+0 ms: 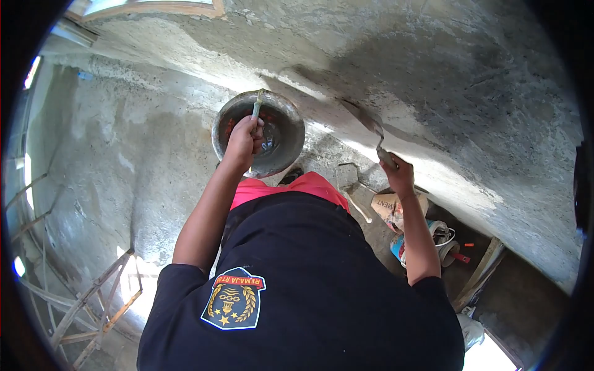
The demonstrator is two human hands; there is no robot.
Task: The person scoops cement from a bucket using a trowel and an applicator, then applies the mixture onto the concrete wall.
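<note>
My left hand [244,141] is closed round a bar handle [257,105] that spans the mouth of a round, mortar-stained basin [292,116]. The basin hangs or rests in front of my legs; I cannot tell which. Inside it are dark wet-looking contents and reddish spots. My right hand [400,174] grips the handle of a trowel [379,133], its bent metal neck pointing up toward the wall. The trowel's blade lies against or very near the grey plastered wall [458,80], where a darker patch spreads.
A cement bag [390,207] and paint buckets [438,232] stand at the wall's foot below my right arm. A bent metal rod with a pale handle [361,207] lies on the floor. Wooden framing [93,297] stands at lower left. A window frame [154,8] is at upper left.
</note>
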